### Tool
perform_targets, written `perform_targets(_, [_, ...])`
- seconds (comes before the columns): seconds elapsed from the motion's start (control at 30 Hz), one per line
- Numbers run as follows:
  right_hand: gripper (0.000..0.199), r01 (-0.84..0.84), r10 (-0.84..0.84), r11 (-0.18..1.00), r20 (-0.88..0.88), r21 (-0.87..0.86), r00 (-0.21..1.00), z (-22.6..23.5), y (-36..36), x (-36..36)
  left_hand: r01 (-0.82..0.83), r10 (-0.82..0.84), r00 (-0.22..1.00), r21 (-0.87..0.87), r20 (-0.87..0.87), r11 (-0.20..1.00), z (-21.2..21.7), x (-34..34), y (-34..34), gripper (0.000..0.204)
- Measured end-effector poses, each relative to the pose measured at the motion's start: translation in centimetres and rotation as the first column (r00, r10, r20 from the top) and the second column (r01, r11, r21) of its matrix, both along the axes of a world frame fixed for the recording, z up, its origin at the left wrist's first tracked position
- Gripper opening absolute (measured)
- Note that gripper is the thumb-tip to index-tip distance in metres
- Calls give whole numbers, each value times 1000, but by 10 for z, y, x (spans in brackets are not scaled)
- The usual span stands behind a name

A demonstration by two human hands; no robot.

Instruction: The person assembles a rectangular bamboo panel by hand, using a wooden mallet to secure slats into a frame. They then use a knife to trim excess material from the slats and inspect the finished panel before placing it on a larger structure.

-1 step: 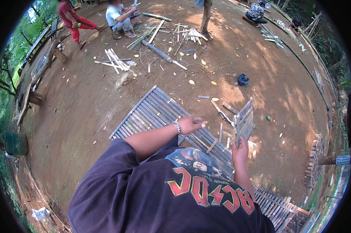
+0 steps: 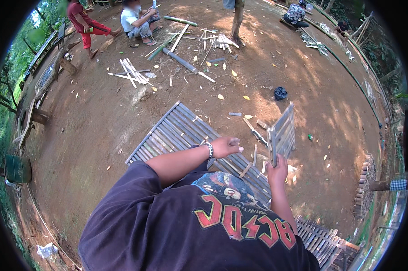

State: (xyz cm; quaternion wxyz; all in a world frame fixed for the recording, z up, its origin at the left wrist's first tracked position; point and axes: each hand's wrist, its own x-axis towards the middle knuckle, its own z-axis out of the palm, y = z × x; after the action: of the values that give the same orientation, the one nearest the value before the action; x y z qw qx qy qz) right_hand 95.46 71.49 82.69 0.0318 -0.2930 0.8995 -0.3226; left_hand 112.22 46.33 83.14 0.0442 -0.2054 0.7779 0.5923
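Head view: a small slatted bamboo panel [image 2: 283, 133] is gripped upright by the right hand [image 2: 277, 170]; the left hand [image 2: 226, 147], fingers closed empty, hovers over the large bamboo mat [image 2: 177, 131]. Assembly judged underway; alignment needed next.

Outdoor bamboo-working yard, dirt ground [image 2: 100, 131], slat panels [image 2: 177, 131] (offcuts scattered)

Dappled daylight, perhaps overexposed patches (fisheye-warped rim)

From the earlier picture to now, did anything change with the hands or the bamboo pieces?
Nothing visibly changed. The right hand holds the small bamboo slat panel upright by its lower edge, as before. The left hand is closed in a loose fist above the large bamboo slat mat on the ground, in the same place.
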Motion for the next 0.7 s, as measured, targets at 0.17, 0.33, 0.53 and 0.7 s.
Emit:
perform_targets(0.17, [50, -342, 306, 931, -242, -123, 921, 58, -144, -42, -154, 309, 875, 391, -373, 908, 31, -110, -7, 56])
perform_targets(0.33, [42, -560, 550, 828, -181, -3, 815, 42, -287, -89, -584, 789, 614, 686, 24, 434, -9, -163, -110, 35])
perform_targets(0.53, [41, -790, 779, 604, 133, 105, 613, -20, -474, -172, -898, 898, 382, 318, 220, 304, -82, -212, -278, 63])
perform_targets(0.7, [74, -886, 790, 460, 427, 63, 440, -5, -592, -260, -997, 855, 59, 80, 515, 21, -174, -211, -418, 53])
